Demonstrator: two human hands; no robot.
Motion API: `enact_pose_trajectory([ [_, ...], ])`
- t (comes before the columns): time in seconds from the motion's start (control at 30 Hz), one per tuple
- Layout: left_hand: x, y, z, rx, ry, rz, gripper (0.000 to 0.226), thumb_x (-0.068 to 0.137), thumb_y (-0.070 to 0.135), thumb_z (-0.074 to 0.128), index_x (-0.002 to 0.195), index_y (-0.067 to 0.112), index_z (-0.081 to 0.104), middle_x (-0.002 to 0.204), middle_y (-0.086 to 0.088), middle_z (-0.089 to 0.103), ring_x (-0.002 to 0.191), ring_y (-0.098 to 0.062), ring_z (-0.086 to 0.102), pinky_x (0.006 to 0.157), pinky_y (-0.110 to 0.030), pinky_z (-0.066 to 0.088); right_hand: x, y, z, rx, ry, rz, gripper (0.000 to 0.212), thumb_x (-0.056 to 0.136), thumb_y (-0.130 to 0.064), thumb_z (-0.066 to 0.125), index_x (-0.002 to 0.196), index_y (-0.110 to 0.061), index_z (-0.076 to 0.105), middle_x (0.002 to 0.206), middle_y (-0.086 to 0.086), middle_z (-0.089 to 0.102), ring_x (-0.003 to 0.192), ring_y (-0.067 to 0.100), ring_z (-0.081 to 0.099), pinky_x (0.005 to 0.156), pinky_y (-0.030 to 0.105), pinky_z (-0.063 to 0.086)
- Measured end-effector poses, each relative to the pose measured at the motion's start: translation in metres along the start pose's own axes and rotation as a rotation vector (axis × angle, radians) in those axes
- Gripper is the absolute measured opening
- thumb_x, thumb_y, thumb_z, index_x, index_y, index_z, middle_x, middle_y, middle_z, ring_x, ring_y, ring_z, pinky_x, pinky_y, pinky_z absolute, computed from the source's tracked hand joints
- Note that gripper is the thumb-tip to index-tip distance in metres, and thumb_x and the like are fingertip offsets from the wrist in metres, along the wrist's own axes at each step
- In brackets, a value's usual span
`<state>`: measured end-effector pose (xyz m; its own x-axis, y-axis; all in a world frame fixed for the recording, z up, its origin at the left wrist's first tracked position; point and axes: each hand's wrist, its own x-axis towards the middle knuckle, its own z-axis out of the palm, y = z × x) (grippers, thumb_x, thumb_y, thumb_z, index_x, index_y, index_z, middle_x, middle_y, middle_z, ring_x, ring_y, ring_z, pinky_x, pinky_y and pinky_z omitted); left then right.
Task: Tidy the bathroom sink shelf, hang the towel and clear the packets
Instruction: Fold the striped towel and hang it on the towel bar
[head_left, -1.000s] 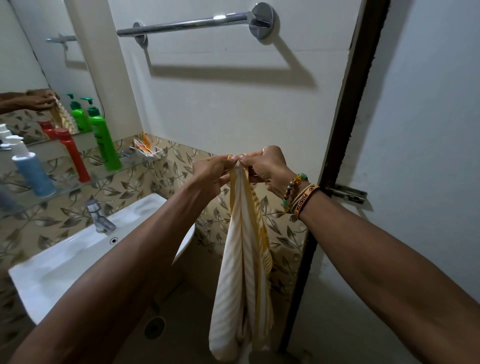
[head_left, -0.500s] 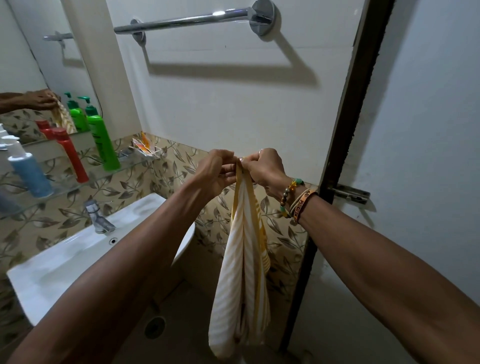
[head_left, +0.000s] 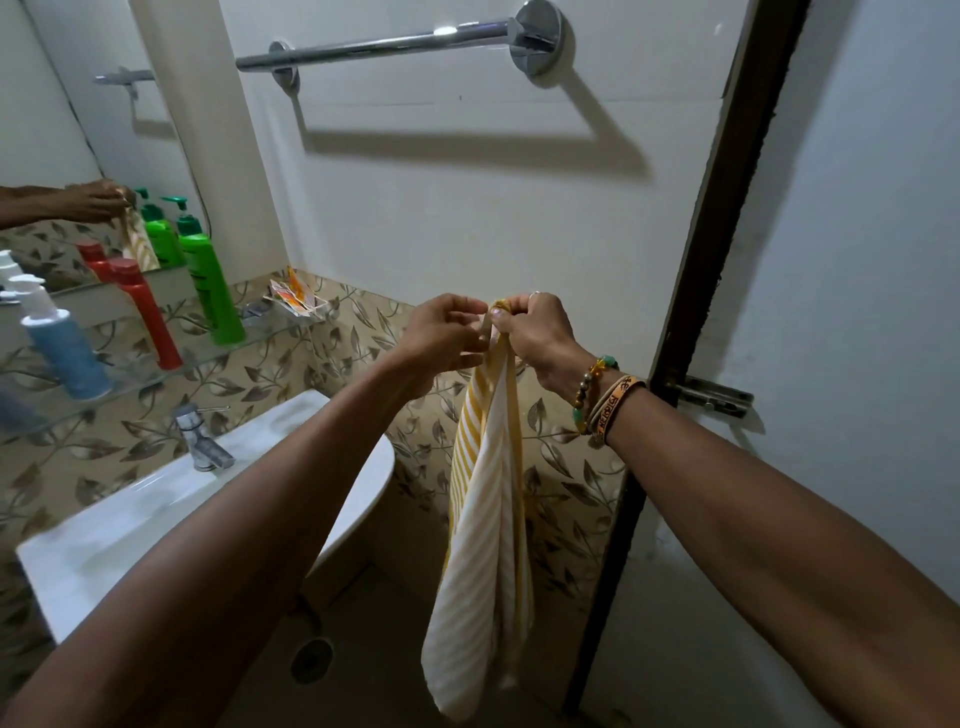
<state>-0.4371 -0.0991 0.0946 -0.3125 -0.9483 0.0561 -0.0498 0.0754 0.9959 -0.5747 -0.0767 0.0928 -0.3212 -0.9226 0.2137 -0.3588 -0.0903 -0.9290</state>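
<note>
Head cam: the towel (head_left: 488, 509) hung dead center, its bunched top edge pinched by both the left hand (head_left: 441, 338) and the right hand (head_left: 535, 332), each grip closed on the cloth. It looked light, soft and floppy, so I'd take the top corners and spread it wide. The bar (head_left: 395, 47) sat up at 12 o'clock, and the packets (head_left: 293, 301) were on the shelf (head_left: 156, 376) around 10.
</note>
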Motion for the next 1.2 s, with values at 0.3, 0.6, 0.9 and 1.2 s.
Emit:
enact_pose_trajectory([
  [0.3, 0.004, -0.025, -0.009, 0.356, -0.011, 0.193, 0.024, 0.095, 0.028, 0.066, 0.109, 0.009, 0.059, 0.089, -0.004, 0.063, 0.075, -0.012, 0.057, 0.065, -0.028, 0.048, 0.007, -0.017, -0.01, 0.143, -0.171, -0.027, 0.014, 0.1, -0.008, 0.054, 0.103, -0.001, 0.065, 0.092, 0.012, 0.066, 0.081, 0.025, 0.068, 0.076, 0.04, 0.062],
  [0.6, 0.005, -0.012, -0.01, 0.102, -0.072, 0.224, 0.012, 0.098, 0.022, 0.061, 0.097, 0.013, 0.054, 0.097, -0.01, 0.063, 0.088, -0.018, 0.062, 0.087, -0.041, 0.056, 0.028, -0.043, -0.036, 0.126, -0.336, -0.088, 0.016, 0.104, -0.008, 0.046, 0.109, -0.008, 0.062, 0.094, 0.006, 0.063, 0.086, 0.019, 0.066, 0.075, 0.031, 0.059],
  [0.9, 0.011, 0.019, -0.007, 0.057, 0.066, 0.342, 0.016, 0.098, 0.032, 0.06, 0.097, 0.017, 0.055, 0.106, -0.02, 0.064, 0.096, -0.031, 0.065, 0.084, -0.043, 0.06, 0.046, -0.074, -0.048, -0.066, -0.183, -0.229, 0.018, 0.103, -0.008, 0.048, 0.097, -0.015, 0.063, 0.091, 0.0, 0.061, 0.084, 0.013, 0.058, 0.068, 0.023, 0.053],
  [1.2, 0.005, -0.001, 0.002, 0.354, -0.037, 0.29, 0.031, 0.098, 0.042, 0.057, 0.095, 0.013, 0.066, 0.093, 0.004, 0.065, 0.084, -0.009, 0.064, 0.068, -0.018, 0.051, 0.049, -0.083, -0.028, -0.101, 0.084, -0.212, 0.016, 0.097, -0.01, 0.05, 0.098, -0.007, 0.066, 0.091, 0.002, 0.063, 0.095, 0.024, 0.064, 0.09, 0.039, 0.056],
])
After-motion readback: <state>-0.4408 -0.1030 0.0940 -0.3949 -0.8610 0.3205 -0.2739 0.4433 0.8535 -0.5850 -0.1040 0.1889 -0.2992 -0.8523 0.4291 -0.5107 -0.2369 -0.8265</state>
